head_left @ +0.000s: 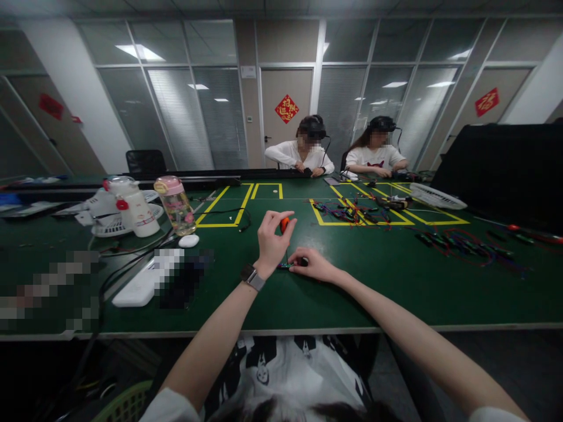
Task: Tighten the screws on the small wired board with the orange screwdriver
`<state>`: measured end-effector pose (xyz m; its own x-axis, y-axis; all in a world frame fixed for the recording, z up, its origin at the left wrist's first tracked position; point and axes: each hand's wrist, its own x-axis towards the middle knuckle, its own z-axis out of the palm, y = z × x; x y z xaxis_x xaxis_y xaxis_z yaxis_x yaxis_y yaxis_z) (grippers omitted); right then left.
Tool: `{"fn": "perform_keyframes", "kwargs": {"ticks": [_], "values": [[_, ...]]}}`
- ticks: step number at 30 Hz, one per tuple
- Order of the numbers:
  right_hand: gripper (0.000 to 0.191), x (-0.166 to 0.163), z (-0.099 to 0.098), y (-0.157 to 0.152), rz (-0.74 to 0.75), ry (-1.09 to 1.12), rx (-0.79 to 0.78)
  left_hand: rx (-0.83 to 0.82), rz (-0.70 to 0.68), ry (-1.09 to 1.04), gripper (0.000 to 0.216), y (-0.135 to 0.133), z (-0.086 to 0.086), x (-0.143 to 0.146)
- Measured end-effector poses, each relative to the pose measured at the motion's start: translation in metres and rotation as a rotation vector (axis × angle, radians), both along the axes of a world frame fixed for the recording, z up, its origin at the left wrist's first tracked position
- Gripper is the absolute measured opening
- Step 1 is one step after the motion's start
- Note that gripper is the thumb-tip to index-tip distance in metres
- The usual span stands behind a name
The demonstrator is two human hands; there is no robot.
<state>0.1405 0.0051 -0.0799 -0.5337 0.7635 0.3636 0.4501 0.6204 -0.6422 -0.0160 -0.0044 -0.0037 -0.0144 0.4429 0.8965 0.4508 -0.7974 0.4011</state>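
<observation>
My left hand (271,239) is closed around the orange handle of a screwdriver (285,224), which it holds upright. The thin dark shaft points down to a small circuit board (285,266) on the green tabletop; whether the tip touches it I cannot tell. With thumb and fingers pinched, my right hand (314,265) grips the right end of that board and rests low on the table. Part of the board is covered by my left wrist and right fingers.
Loose boards with red and blue wires (352,211) lie within yellow tape, and another wired pile (470,245) lies farther right. At left stand a pink-lidded bottle (178,205), a white jug (138,211) and a white box (143,281). Two people sit opposite.
</observation>
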Motion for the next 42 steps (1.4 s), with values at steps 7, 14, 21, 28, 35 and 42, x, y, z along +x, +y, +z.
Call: {"fn": "perform_keyframes", "kwargs": {"ticks": [7, 14, 21, 28, 35, 42], "values": [[0.017, -0.0009, 0.0022, -0.0016, -0.001, -0.009, 0.002, -0.048, -0.12, 0.036, 0.031, 0.0, -0.0019, 0.0003], [0.016, -0.0001, 0.0008, -0.0021, 0.013, -0.001, 0.047, -0.003, 0.01, 0.009, 0.017, -0.0024, -0.0012, 0.0013], [0.017, -0.0023, 0.0032, -0.0048, -0.036, -0.014, 0.049, -0.043, -0.113, 0.018, 0.029, -0.0028, -0.0024, 0.0011], [0.013, -0.0031, 0.0059, -0.0066, -0.038, -0.027, 0.034, 0.001, 0.016, 0.02, 0.017, -0.0041, -0.0009, 0.0014], [0.014, -0.0017, 0.0037, -0.0043, -0.036, -0.019, 0.013, -0.016, -0.115, 0.028, 0.029, -0.0029, -0.0017, 0.0014], [0.015, 0.0, 0.0016, -0.0022, -0.024, -0.017, 0.02, -0.002, 0.061, 0.001, 0.017, -0.0024, -0.0007, 0.001]]}}
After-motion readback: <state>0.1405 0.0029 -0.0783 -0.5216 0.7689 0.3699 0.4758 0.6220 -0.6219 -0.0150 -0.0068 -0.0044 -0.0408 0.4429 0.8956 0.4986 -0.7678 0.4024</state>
